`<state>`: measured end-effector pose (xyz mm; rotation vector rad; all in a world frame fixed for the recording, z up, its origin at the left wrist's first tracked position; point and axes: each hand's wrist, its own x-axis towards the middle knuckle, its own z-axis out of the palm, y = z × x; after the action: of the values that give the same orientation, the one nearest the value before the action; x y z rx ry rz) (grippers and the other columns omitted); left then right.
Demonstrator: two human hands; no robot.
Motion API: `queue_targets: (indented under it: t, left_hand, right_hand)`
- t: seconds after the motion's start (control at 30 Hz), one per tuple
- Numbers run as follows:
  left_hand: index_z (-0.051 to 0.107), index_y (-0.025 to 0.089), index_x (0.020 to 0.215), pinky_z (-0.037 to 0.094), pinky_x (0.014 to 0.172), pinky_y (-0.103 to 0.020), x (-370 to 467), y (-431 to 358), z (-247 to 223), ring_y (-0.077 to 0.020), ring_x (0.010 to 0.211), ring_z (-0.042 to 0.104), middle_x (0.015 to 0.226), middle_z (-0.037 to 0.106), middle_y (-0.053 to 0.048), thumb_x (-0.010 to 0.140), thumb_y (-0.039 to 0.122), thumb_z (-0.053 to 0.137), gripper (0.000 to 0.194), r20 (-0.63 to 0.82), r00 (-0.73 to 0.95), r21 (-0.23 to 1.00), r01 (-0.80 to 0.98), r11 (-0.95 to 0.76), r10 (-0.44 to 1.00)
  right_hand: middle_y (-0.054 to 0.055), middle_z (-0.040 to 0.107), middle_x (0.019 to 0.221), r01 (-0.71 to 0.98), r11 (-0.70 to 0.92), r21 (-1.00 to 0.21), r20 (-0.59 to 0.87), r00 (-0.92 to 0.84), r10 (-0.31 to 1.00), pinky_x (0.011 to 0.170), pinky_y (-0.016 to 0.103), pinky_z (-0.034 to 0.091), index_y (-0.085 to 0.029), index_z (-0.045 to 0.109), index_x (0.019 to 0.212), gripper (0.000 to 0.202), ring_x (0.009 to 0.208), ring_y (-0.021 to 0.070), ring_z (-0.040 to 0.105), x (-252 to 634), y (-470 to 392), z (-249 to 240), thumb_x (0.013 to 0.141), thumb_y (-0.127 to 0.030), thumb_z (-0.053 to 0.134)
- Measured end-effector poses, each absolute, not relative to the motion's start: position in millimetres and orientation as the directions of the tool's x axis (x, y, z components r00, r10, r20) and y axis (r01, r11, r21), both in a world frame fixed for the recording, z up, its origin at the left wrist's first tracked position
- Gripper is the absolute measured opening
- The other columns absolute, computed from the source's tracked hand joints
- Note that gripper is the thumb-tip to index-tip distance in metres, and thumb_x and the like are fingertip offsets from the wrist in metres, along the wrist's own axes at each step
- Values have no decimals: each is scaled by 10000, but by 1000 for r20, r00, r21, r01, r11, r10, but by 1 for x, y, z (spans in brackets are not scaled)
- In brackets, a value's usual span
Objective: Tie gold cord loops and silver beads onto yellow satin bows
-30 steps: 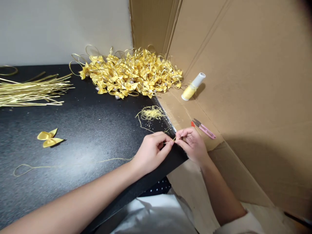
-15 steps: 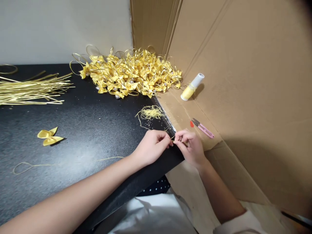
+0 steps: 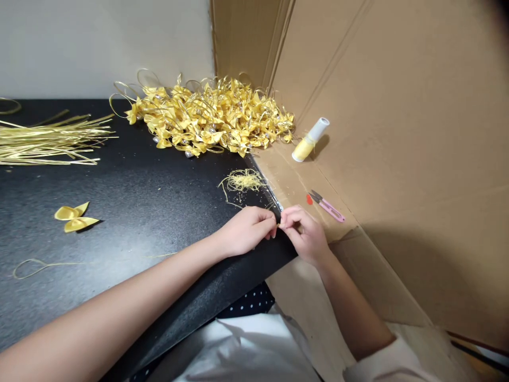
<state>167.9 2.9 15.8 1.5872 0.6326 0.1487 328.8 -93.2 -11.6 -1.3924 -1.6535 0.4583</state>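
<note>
My left hand (image 3: 251, 229) and my right hand (image 3: 303, 232) meet at the right edge of the black table (image 3: 131, 201). Both have thumb and fingers pinched together on a thin yellow thread (image 3: 279, 225), of which only a bit shows between the fingertips. Just behind my left hand lies a tangle of yellow thread (image 3: 245, 180). A yellow ribbon bow (image 3: 75, 216) rests on the table at the left. Nearer me, a thin thread with a loop (image 3: 32, 268) at its end runs toward my left forearm.
A big heap of yellow bows (image 3: 210, 119) fills the back. Gold cords (image 3: 51, 140) lie at the far left. On the cardboard (image 3: 286, 172) at the right are a thread spool (image 3: 310, 140), pink snips (image 3: 328, 207) and a small red piece (image 3: 309, 199).
The whole view has shifted slightly, so everything appears a little up and to the left. Both hands remain pinched close together.
</note>
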Motion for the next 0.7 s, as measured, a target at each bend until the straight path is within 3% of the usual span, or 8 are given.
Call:
queue_targets:
  t: [0.23,0.37,0.47,0.7]
  left_hand:
    - [554,156,632,349,349,-154,169,4,13,-73,428,419,545,454,32,781,286,441,228,-306,838,952,284,118,452]
    - [556,167,691,329,352,-143,168,3,12,-71,431,392,521,418,51,808,283,441,201,-285,823,958,250,138,491]
    - [557,171,709,305,367,-147,168,1,10,-65,419,366,505,400,64,841,305,451,215,-235,804,972,189,140,546]
    - [537,167,724,316,486,-185,166,-8,6,-61,453,360,511,413,71,901,377,456,287,-95,705,995,36,97,703]
  right_hand:
    - [14,643,813,556,290,-779,399,84,913,752,322,498,-235,530,780,124,808,160,626,330,-94,-10,868,-159,573]
    - [11,650,788,710,323,-625,526,78,847,758,360,492,-244,601,742,124,788,181,603,328,-95,-2,777,-170,695]
    - [30,670,881,790,317,-525,573,52,818,799,395,483,-265,683,779,112,861,202,589,326,-96,2,750,-163,718]
    - [48,663,1234,795,332,-508,503,-38,863,949,494,457,-300,708,1063,304,1090,258,548,327,-95,3,791,-169,664]
